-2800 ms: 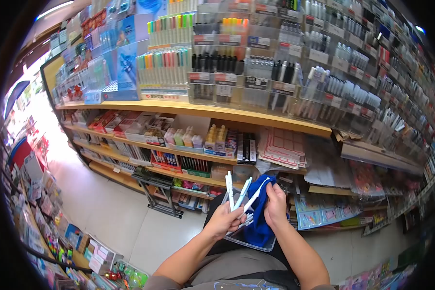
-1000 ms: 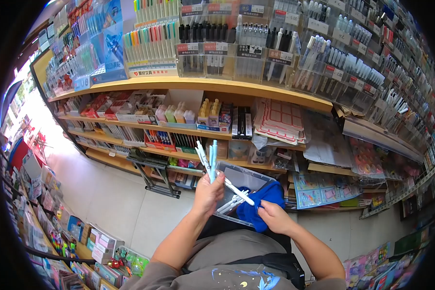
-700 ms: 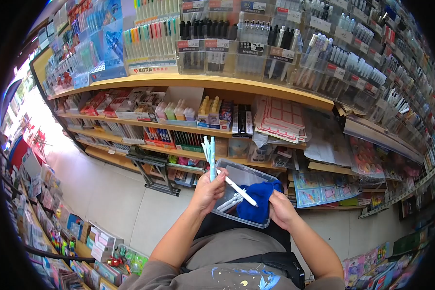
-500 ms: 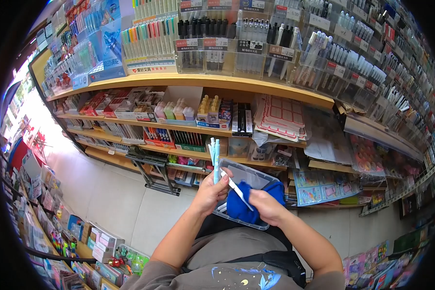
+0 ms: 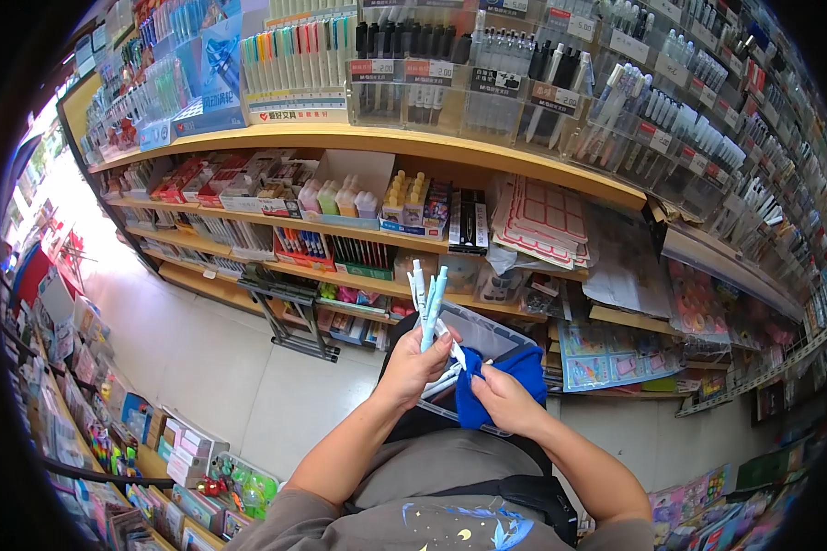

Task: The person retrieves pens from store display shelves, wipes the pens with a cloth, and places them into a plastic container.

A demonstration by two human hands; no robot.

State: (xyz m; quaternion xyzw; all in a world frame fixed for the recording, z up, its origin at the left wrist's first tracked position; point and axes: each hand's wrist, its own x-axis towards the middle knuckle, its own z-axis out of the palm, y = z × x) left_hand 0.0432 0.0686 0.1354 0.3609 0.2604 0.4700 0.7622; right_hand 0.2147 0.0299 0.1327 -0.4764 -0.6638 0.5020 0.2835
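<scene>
My left hand [image 5: 412, 369] is closed around several pens [image 5: 431, 303], white and light blue, whose upper ends fan out above the fist. A blue cloth [image 5: 522, 369] is bunched in my right hand [image 5: 505, 400], its fingers pinched together. The cloth wraps the lower end of a white pen [image 5: 454, 347] that slants out from the left hand. Beneath both hands, a clear plastic box [image 5: 483, 323] rests at my lap. More white pens [image 5: 443, 382] lie inside it, partly hidden by the hands and cloth.
Ahead stands a wooden shelf [image 5: 377, 140] with clear racks of pens [image 5: 524, 87] on top. Boxes of small bottles [image 5: 340, 202] and paper packs [image 5: 538, 225] fill the lower levels. A folded black metal stand [image 5: 289, 317] leans before it. Goods [image 5: 193, 455] crowd the lower left.
The pens in my left hand have spread and tilted to the right. My right hand has drawn the cloth up around the white pen near the left hand. The view has shifted slightly.
</scene>
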